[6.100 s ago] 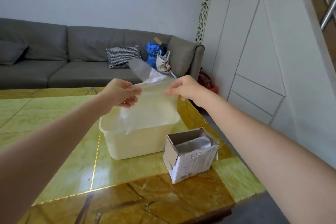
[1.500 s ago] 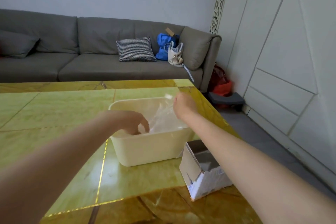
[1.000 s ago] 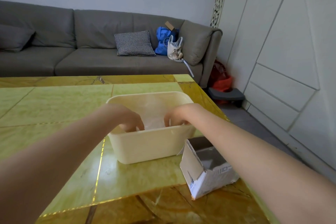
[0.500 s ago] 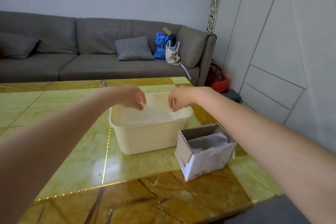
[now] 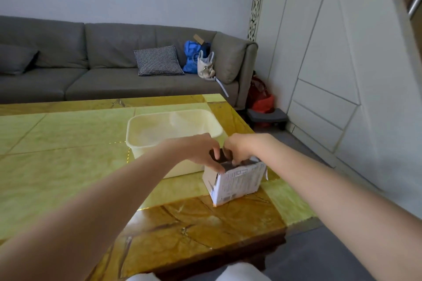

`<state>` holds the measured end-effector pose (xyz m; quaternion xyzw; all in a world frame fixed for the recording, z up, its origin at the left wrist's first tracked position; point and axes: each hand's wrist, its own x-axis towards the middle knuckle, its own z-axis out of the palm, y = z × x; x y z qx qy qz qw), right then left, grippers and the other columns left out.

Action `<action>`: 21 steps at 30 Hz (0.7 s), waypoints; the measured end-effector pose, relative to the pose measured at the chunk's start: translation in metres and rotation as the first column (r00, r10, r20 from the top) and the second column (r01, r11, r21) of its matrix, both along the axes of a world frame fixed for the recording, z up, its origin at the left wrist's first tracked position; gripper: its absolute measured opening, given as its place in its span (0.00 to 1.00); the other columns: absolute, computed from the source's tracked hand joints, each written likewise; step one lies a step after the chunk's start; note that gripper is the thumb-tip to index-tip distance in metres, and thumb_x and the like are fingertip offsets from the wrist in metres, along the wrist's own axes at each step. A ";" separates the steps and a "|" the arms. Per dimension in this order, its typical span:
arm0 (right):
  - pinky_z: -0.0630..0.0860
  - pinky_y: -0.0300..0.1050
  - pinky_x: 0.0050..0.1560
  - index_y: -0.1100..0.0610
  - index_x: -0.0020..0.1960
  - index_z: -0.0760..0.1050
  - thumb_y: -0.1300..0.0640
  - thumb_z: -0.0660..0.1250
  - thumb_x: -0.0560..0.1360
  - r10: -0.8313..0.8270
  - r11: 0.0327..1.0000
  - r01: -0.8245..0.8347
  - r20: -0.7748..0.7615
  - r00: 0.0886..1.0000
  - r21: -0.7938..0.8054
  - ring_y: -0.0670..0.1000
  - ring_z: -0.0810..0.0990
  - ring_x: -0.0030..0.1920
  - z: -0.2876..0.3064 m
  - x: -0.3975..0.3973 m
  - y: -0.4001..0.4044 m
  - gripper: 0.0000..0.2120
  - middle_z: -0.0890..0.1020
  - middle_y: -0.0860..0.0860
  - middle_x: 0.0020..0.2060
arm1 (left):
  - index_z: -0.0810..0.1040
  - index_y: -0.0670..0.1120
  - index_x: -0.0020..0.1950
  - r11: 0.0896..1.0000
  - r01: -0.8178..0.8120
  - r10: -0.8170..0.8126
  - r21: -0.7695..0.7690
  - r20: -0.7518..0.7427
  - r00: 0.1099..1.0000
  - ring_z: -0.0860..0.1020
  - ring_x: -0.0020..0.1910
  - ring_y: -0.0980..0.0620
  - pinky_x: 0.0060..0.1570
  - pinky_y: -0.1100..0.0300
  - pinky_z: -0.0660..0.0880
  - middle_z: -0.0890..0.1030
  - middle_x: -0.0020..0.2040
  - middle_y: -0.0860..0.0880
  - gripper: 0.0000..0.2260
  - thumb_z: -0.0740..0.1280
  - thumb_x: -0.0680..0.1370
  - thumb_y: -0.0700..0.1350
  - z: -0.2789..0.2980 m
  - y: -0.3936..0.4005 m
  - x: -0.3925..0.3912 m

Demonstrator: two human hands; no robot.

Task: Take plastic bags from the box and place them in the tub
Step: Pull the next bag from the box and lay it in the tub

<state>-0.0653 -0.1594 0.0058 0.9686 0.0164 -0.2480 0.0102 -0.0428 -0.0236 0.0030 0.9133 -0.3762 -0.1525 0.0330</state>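
A small white printed cardboard box (image 5: 237,180) stands open on the table, just in front of the cream plastic tub (image 5: 128,131). Thin clear plastic bags (image 5: 159,131) lie faintly visible inside the tub. My left hand (image 5: 201,149) holds the box's near left rim, thumb on the outside corner and fingers over the edge. My right hand (image 5: 238,147) reaches down into the box's open top with its fingers curled. The box's contents are hidden by both hands, so I cannot tell whether the right fingers hold a bag.
The yellow-green and amber marble table (image 5: 68,143) ends close to the box on the right and near side. A grey sofa (image 5: 91,75) with a checked cushion and bags stands behind. White wall panels rise at the right.
Both hands have come out of the tub, leaving the bag inside, and moved down and nearer to the cardboard box. The left now holds its rim and the right dips inside.
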 end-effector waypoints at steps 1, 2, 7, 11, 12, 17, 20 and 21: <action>0.74 0.42 0.36 0.63 0.56 0.76 0.64 0.66 0.74 0.013 1.000 -0.013 0.046 0.999 0.000 0.52 0.78 0.36 -0.002 -0.001 0.000 0.10 0.81 0.57 0.46 | 0.74 0.50 0.62 1.000 -0.002 0.002 0.002 0.014 1.000 0.72 0.59 0.46 0.54 0.58 0.70 0.69 0.62 0.48 0.24 0.70 0.70 0.60 -0.003 0.000 -0.001; 0.72 0.39 0.33 0.63 0.54 0.76 0.65 0.66 0.74 0.032 0.999 -0.031 0.083 0.996 -0.013 0.50 0.76 0.33 -0.003 -0.001 -0.001 0.09 0.79 0.56 0.44 | 0.74 0.50 0.62 1.000 -0.004 0.004 0.006 0.023 1.000 0.71 0.59 0.46 0.56 0.57 0.71 0.68 0.63 0.48 0.25 0.70 0.70 0.61 -0.004 0.000 0.000; 0.65 0.40 0.28 0.61 0.51 0.76 0.62 0.65 0.75 0.143 0.980 -0.111 0.196 0.970 -0.168 0.54 0.73 0.38 -0.012 -0.006 -0.002 0.06 0.71 0.50 0.34 | 0.74 0.48 0.61 0.999 0.016 -0.019 0.037 0.068 0.998 0.66 0.63 0.47 0.62 0.51 0.69 0.65 0.64 0.47 0.24 0.69 0.71 0.60 -0.008 -0.001 -0.004; 0.62 0.40 0.27 0.60 0.50 0.76 0.65 0.62 0.76 0.141 0.982 -0.096 0.296 0.945 -0.162 0.53 0.71 0.37 -0.011 -0.005 -0.003 0.06 0.67 0.49 0.32 | 0.75 0.47 0.60 0.999 0.028 -0.030 0.021 0.117 0.993 0.66 0.63 0.47 0.62 0.52 0.69 0.66 0.65 0.46 0.22 0.68 0.72 0.58 -0.010 0.000 -0.004; 0.62 0.40 0.27 0.60 0.49 0.76 0.66 0.61 0.76 0.128 0.985 -0.083 0.305 0.944 -0.154 0.52 0.70 0.35 -0.010 -0.004 -0.003 0.06 0.69 0.50 0.32 | 0.76 0.47 0.60 0.999 0.029 -0.031 0.020 0.121 0.992 0.66 0.63 0.47 0.62 0.52 0.69 0.67 0.65 0.47 0.21 0.69 0.72 0.58 -0.009 0.000 -0.002; 0.69 0.43 0.34 0.63 0.46 0.77 0.70 0.59 0.74 -0.013 0.999 -0.002 0.312 0.950 0.046 0.53 0.73 0.35 -0.004 0.003 -0.013 0.08 0.77 0.57 0.41 | 0.78 0.47 0.56 0.999 0.038 -0.039 0.005 0.117 0.992 0.67 0.62 0.47 0.63 0.53 0.68 0.68 0.64 0.48 0.19 0.70 0.71 0.56 -0.009 0.001 0.002; 0.73 0.42 0.36 0.58 0.40 0.74 0.68 0.62 0.75 -0.099 0.980 0.039 0.311 0.945 0.195 0.51 0.76 0.34 -0.001 0.005 -0.016 0.08 0.78 0.56 0.38 | 0.78 0.47 0.56 0.999 0.038 -0.036 -0.014 0.121 0.992 0.67 0.62 0.47 0.64 0.52 0.68 0.68 0.64 0.48 0.19 0.71 0.71 0.57 -0.012 0.002 0.001; 0.74 0.42 0.40 0.58 0.42 0.76 0.64 0.64 0.75 -0.106 0.974 0.040 0.292 0.951 0.223 0.51 0.78 0.36 -0.002 0.004 -0.016 0.04 0.81 0.56 0.39 | 0.78 0.48 0.57 0.999 0.042 -0.040 -0.013 0.121 0.992 0.67 0.62 0.47 0.63 0.52 0.68 0.68 0.63 0.48 0.19 0.71 0.71 0.57 -0.012 0.001 0.001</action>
